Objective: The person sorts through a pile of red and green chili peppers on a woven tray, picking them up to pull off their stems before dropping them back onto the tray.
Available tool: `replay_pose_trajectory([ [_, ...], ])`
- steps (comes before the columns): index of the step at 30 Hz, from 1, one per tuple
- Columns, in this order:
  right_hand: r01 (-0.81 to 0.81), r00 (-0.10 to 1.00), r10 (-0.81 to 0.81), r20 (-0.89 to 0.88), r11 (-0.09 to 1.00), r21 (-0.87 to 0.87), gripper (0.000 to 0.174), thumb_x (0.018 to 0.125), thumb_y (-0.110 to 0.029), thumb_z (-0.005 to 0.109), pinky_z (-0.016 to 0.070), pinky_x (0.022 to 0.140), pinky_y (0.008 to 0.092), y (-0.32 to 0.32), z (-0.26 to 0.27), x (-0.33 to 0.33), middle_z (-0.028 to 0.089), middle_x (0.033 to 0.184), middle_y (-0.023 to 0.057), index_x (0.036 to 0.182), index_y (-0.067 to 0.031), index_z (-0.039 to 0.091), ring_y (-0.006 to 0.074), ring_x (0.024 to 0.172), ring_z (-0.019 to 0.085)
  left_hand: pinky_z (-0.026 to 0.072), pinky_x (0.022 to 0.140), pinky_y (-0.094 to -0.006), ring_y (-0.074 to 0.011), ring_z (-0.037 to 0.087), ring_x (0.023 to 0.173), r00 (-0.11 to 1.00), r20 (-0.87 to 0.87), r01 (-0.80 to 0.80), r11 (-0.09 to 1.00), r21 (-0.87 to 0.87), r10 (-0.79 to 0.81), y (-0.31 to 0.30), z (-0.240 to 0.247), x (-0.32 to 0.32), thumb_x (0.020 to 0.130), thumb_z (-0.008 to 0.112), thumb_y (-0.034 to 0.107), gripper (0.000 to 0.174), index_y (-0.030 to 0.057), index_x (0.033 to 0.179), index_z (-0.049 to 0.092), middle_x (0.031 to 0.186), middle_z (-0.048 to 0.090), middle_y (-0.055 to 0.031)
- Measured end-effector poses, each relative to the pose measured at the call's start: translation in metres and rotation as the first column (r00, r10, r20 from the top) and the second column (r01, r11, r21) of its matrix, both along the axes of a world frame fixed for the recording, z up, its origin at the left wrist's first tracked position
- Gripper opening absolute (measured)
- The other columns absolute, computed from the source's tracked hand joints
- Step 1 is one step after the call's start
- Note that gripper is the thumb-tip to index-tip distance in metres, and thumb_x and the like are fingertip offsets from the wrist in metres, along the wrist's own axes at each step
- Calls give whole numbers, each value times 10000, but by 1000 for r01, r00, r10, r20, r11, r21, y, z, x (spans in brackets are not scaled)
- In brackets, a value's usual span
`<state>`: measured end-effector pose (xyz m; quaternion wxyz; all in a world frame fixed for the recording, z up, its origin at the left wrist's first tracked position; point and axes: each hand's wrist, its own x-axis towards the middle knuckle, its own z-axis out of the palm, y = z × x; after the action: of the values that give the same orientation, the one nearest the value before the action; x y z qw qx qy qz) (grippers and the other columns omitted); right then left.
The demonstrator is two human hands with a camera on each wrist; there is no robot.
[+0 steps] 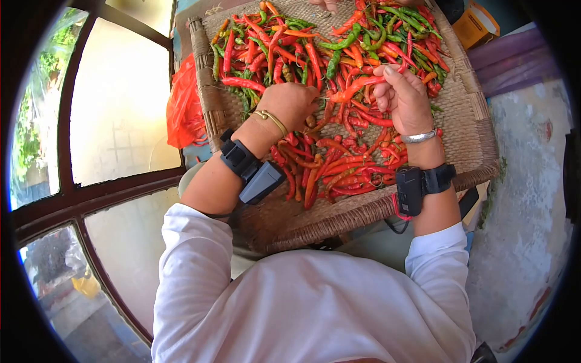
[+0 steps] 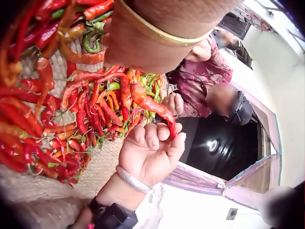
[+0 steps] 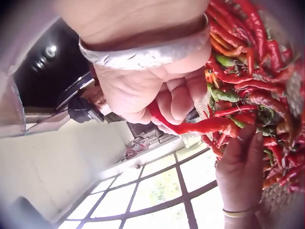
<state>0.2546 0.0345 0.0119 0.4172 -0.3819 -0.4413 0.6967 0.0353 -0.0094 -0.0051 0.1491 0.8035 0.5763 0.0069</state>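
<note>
A long red chili pepper (image 1: 358,86) stretches between my two hands above the woven surface. My right hand (image 1: 402,97) pinches its narrow tip between thumb and fingers, palm turned up. At the wide stem end, my left hand (image 1: 292,103) has its fingers curled in; in the right wrist view the left thumb and fingertips (image 3: 257,140) close at that end of the pepper. The stem itself is hidden there. Beneath both hands lie loose red chilies (image 1: 354,172), with a mixed red and green heap (image 1: 278,48) farther back.
The peppers lie on a woven-rope frame (image 1: 469,130) with a thick rolled edge. A red plastic bag (image 1: 184,106) hangs on its left, by a framed window (image 1: 118,103). An orange box (image 1: 475,25) stands back right. Another person's hand (image 2: 174,104) is at the far side.
</note>
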Motion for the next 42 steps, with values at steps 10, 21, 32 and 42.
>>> replay_pose_trajectory([
  [10,255,931,-319,-176,916,-311,260,859,-276,494,448,549,261,8,-19,-1,616,877,108,992,-53,494,160,722,595,483,625,-398,-283,594,778,901,-69,-384,864,326,427,32,-4,-52,768,560,349,295,101,928,563,928,582,-98],
  [21,-180,982,188,21,964,-197,363,861,-207,508,450,518,177,-12,-21,-17,605,802,42,1144,12,446,71,644,577,476,647,-414,-298,583,810,936,-33,-332,909,251,351,30,-18,-37,709,628,283,353,155,1023,530,951,567,-105],
  [32,-215,955,245,165,959,-182,301,863,-188,498,430,507,168,-17,-21,-24,586,781,23,1097,2,488,57,626,553,466,660,-385,-269,585,782,984,135,-116,993,-11,117,19,-19,-21,703,606,170,143,107,832,605,785,602,-92],
  [42,-270,891,279,359,960,-75,226,835,-180,534,421,493,203,-29,-14,-36,554,717,13,942,17,558,60,572,496,452,534,-287,-164,586,590,821,553,-76,988,-138,141,-15,8,6,738,632,115,118,20,783,578,662,596,-78],
])
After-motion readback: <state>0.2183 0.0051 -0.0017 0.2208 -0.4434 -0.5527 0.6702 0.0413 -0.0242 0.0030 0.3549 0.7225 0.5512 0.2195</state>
